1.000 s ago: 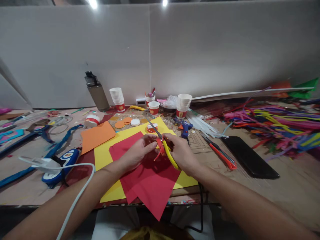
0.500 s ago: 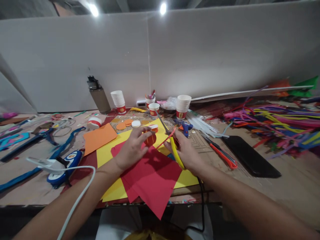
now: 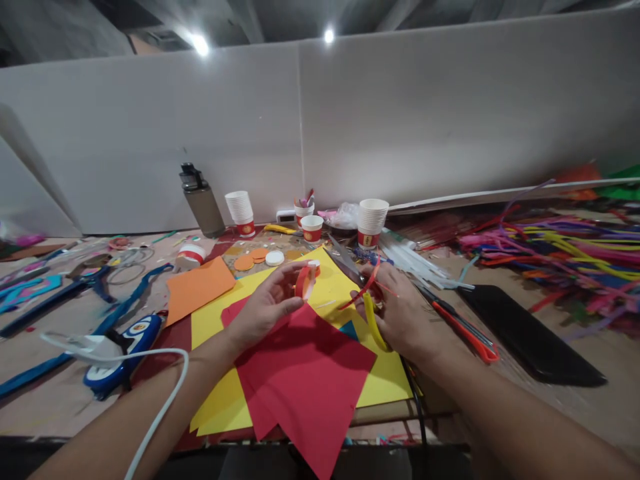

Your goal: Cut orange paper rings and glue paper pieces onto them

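My left hand [image 3: 273, 300] holds a small red and white piece [image 3: 304, 280] between thumb and fingers, above the sheets. In my right hand [image 3: 395, 307] are yellow-handled scissors [image 3: 373, 321], their blades pointing up and to the left. A thin red strip [image 3: 367, 283] curls at the fingers of that same hand. Beneath both hands lie red paper sheets [image 3: 310, 373] on top of yellow paper [image 3: 385, 383]. An orange sheet [image 3: 199, 287] lies to the left of my left hand.
Behind stand two cup stacks [image 3: 373, 223] [image 3: 241, 212], a single cup [image 3: 312, 228] and a bottle [image 3: 202, 203]. Orange discs [image 3: 244, 262] lie behind the yellow paper. At right are a black phone-like slab [image 3: 535, 337], orange-handled pliers [image 3: 467, 330] and colourful pipe cleaners [image 3: 565, 247]. A white cable [image 3: 167, 400] crosses my left forearm.
My right hand and the scissors have moved right, away from my left hand. The piece in my left hand has turned and now shows its white side. The whole view has shifted slightly.
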`<state>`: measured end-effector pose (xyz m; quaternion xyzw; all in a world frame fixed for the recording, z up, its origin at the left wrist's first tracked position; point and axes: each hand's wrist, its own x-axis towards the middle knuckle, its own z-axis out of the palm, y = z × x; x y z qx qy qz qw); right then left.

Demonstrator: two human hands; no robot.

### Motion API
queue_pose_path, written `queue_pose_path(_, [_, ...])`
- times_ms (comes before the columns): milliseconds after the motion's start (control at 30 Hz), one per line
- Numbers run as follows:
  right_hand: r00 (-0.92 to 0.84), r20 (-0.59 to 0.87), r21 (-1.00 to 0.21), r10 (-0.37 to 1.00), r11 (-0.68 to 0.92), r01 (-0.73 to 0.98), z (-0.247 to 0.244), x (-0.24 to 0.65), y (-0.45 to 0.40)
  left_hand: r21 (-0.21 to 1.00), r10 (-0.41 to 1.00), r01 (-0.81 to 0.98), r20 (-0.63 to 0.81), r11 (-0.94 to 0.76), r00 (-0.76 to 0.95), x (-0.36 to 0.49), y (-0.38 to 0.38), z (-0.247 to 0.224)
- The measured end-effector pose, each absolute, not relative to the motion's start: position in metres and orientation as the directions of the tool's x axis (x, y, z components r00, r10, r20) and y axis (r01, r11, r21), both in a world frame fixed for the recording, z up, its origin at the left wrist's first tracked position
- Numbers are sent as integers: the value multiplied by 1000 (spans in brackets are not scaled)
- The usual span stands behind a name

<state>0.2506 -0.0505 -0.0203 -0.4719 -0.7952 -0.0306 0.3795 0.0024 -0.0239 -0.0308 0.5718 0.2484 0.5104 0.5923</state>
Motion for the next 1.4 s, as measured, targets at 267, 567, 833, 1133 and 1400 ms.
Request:
queue_pose_path(267, [-311, 589, -316, 746, 567, 761, -19, 246, -48, 856, 861, -499, 150, 133, 486, 2, -30, -32])
queue_pose_path(567, [-319, 479, -285, 818, 488, 825, -25, 230, -53, 815, 873, -550, 122, 184, 472, 1, -32, -27])
queue_pose_path(833, [-344, 559, -197, 754, 524, 829, -27, 234, -47, 820, 850, -553, 181, 146, 494, 2, -32, -28])
queue_pose_path(1133, [-363, 478, -167, 800, 488, 856, -28, 231, -46, 768, 850, -575, 77, 283, 521, 1, -30, -32])
queue_pose_path(1400, [-382, 480, -175, 790, 513, 840, -30, 232, -46, 805, 824, -530, 96, 266, 559, 1, -32, -30])
